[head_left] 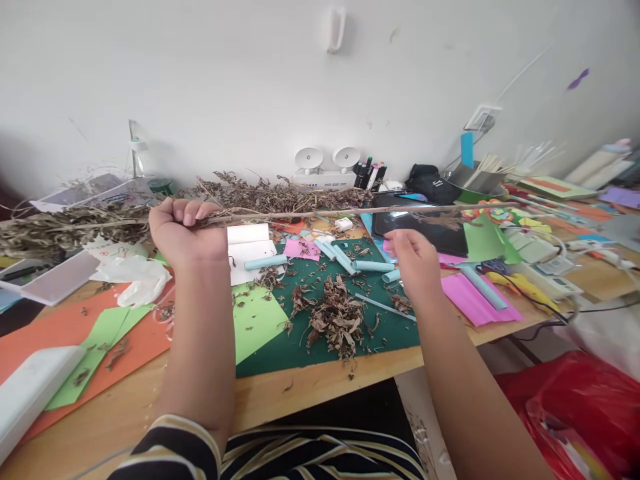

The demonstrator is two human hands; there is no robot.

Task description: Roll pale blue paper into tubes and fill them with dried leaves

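Note:
My left hand (pixel 186 227) is wrapped round a long dried plant stem (pixel 310 212), which crosses the view from left to right above the table. Brown shrivelled leaves cling to the stem at the left and behind it. My right hand (pixel 411 257) is below the stem, to the right, with its fingers pressed together; what it pinches, if anything, is too small to make out. Between my forearms, a pile of dry leaves (pixel 337 317) lies on the green cutting mat (pixel 270 360), with crumbs scattered around it.
Light blue paper rolls (pixel 373 266) lie on the mat. Behind stand markers (pixel 371 175) and a black tablet (pixel 425 233). Pink paper (pixel 465 300), a yellow tool and cables are at right. Orange paper (pixel 135 340) and a white box (pixel 37 393) lie left; a red bag (pixel 575 400) is lower right.

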